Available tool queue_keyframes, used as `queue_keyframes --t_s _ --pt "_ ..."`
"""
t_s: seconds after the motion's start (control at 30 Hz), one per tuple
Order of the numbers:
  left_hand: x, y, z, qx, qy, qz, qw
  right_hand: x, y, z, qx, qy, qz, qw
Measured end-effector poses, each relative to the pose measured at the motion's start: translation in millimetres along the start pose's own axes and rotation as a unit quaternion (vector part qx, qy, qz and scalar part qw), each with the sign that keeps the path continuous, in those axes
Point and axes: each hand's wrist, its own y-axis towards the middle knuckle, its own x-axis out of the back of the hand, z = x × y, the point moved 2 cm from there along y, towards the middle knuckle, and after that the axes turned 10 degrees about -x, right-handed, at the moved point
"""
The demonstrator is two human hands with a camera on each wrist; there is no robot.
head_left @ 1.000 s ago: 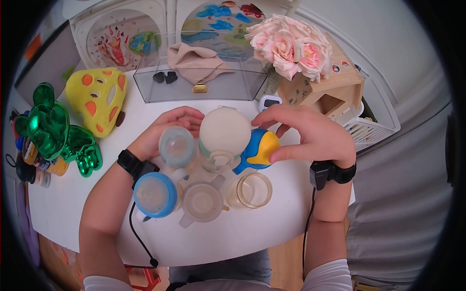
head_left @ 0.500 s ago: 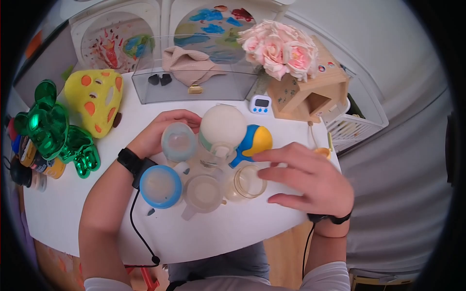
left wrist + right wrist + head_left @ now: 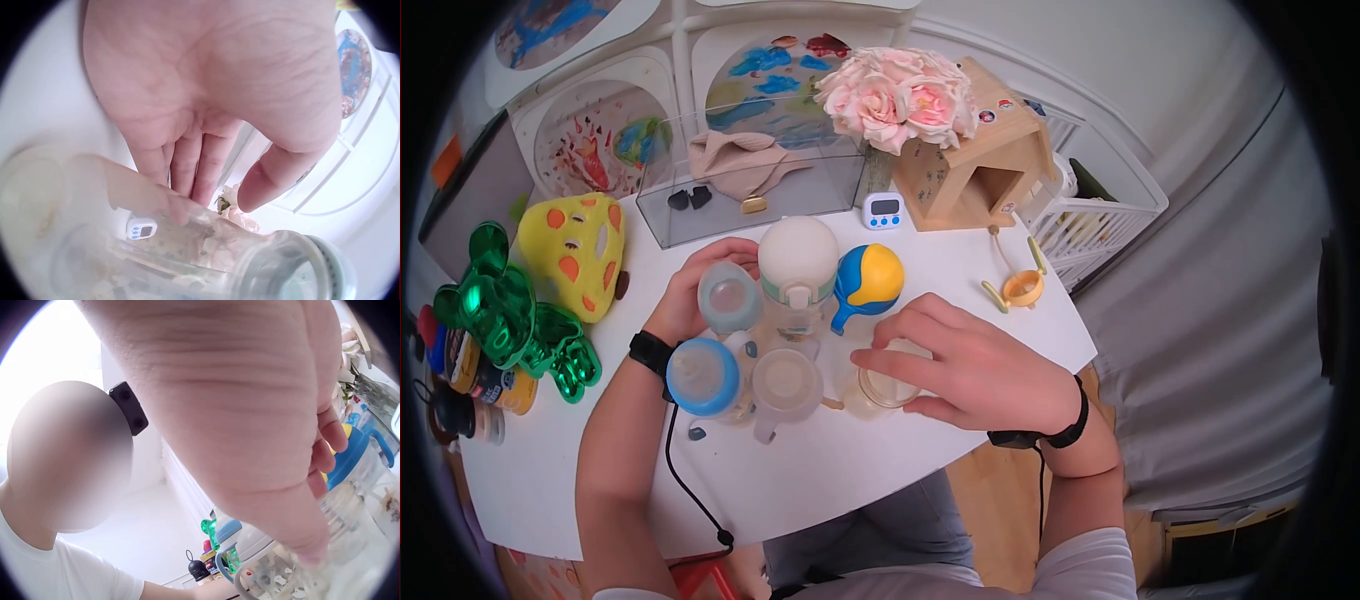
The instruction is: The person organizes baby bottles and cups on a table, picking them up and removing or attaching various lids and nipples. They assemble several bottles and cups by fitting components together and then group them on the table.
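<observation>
In the head view my left hand (image 3: 683,298) lies behind a bottle with a pale teal collar (image 3: 730,297). Its fingers stretch loosely beside clear bottles in the left wrist view. My right hand (image 3: 965,370) reaches over an open clear jar (image 3: 887,388), fingers spread above its rim and thumb low at its near side; firm contact cannot be told. Clustered to the left are a white-topped bottle (image 3: 798,262), a blue-ringed bottle (image 3: 702,377) and a translucent handled cup (image 3: 787,385). A blue and yellow lidded cup (image 3: 870,281) stands behind the jar.
A clear case (image 3: 820,190), white timer (image 3: 882,211), pink flowers (image 3: 897,98) and wooden house (image 3: 970,165) line the back. A yellow plush (image 3: 572,252) and shiny green figure (image 3: 498,297) are at the left. A small orange-ringed object (image 3: 1023,289) lies at the right.
My right hand has moved from beside the blue and yellow cup toward the front, over the clear jar. My left hand stays behind the bottles. The head view has turned rightward.
</observation>
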Motion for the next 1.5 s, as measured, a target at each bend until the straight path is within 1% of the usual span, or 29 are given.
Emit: queue_keyframes --t_s 0.07,0.1,0.17,0.3,0.37,0.4,0.47,0.5,0.57,0.6,0.73,0.8,0.83,0.9,0.93,0.97,1.0,1.03,1.1,1.13,1.17,1.2,1.23,1.3,1.37,1.4,1.43,1.5 --pt "-2.8 -0.7 -0.4 0.009 -0.011 -0.024 1.0 -1.0 -7.9 -0.7 -0.049 0.004 0.013 0.999" --pt "-1.8 0.1 0.4 0.01 -0.011 -0.021 1.0 -0.2 -11.7 0.3 -0.051 0.004 0.012 0.999" --pt "2.3 2.3 2.8 -0.002 -0.013 0.003 1.0 -0.3 -20.3 -1.0 -0.124 0.041 0.086 0.988" --pt "3.8 2.5 2.8 -0.007 -0.022 0.01 1.0 12.7 -42.7 -13.5 -0.14 0.071 0.078 0.985" --pt "-0.5 1.6 1.4 -0.003 -0.034 0.015 0.999 33.4 -53.5 -27.5 -0.16 0.093 -0.021 0.983" --pt "0.7 1.7 1.3 -0.006 -0.035 0.013 0.999 42.3 -57.7 -35.2 -0.156 0.092 -0.02 0.983" --pt "4.1 3.8 4.0 0.003 -0.043 0.018 0.999 62.1 -58.3 -53.4 -0.212 0.086 -0.102 0.968" --pt "6.2 5.0 5.7 0.0 -0.042 0.017 0.999 68.2 -50.6 -57.7 -0.208 0.085 -0.102 0.969" --pt "9.2 6.8 6.4 0.004 -0.056 0.038 0.998 84.0 -33.4 -65.3 -0.202 0.023 -0.157 0.966" --pt "7.5 6.4 3.7 0.0 -0.054 0.036 0.998 88.5 -19.8 -63.3 -0.19 0.004 -0.182 0.965" --pt "-5.6 3.9 -3.6 -0.014 -0.056 0.025 0.998 98.6 47.3 -57.2 -0.144 -0.017 -0.207 0.968" --pt "-8.8 4.5 -4.3 -0.012 -0.061 0.021 0.998 93.9 88.7 -60.8 -0.079 0.001 -0.189 0.979" --pt "-9.0 4.9 -4.2 -0.015 -0.065 0.019 0.998 88.7 107.5 -62.8 -0.076 0.003 -0.188 0.979" --pt "-9.1 4.5 -5.3 -0.023 -0.067 0.012 0.997 72.5 144.3 -65.3 -0.045 -0.002 -0.117 0.992" --pt "-10.3 4.0 -6.2 -0.038 -0.076 0.022 0.996 65.6 157.7 -66.4 -0.038 0.0 -0.116 0.993" --pt "-12.3 3.5 -7.6 -0.053 -0.084 0.033 0.994 57.0 170.4 -67.8 -0.039 0.016 -0.07 0.997" --pt "-15.3 4.0 -9.7 -0.059 -0.071 0.026 0.995 48.8 181.2 -68.5 -0.04 0.031 -0.023 0.998" --pt "-16.3 4.0 -11.3 -0.064 -0.071 0.02 0.995 42.6 189.4 -68.6 -0.033 0.03 -0.019 0.999" --pt "-16.6 4.0 -10.1 -0.05 -0.056 0.018 0.997 30.1 199.5 -69.4 -0.039 0.04 0.032 0.998" --pt "-12.6 5.4 -7.4 -0.063 -0.059 0.032 0.996 26.3 202.7 -69.5 -0.037 0.038 0.036 0.998" --pt "-8.6 6.4 -4.1 -0.064 -0.061 0.031 0.996 22.5 204.7 -69.9 -0.044 0.048 0.057 0.996" --pt "-5.2 7.2 -0.5 -0.051 -0.054 0.029 0.997 20.0 205.3 -70.3 -0.051 0.057 0.078 0.994" --pt "-3.2 7.7 1.1 -0.037 -0.045 0.028 0.998 20.6 203.7 -71.6 -0.051 0.057 0.078 0.994" --pt "-2.2 7.4 1.0 -0.042 -0.049 0.012 0.998 27.1 194.7 -75.6 -0.012 0.111 0.022 0.993" --pt "-1.4 5.3 -0.1 -0.048 -0.052 -0.008 0.997 47.1 170.3 -74.7 -0.039 0.129 -0.007 0.991" --pt "-1.9 5.0 -0.1 -0.048 -0.057 -0.017 0.997 59.5 153.1 -74.6 -0.062 0.134 -0.006 0.989" --pt "-1.9 5.1 0.3 -0.047 -0.064 -0.025 0.997 70.2 132.0 -77.5 -0.085 0.138 -0.005 0.987" --pt "0.8 5.6 2.2 -0.051 -0.053 -0.024 0.997 82.0 77.7 -88.9 -0.123 0.13 -0.033 0.983"
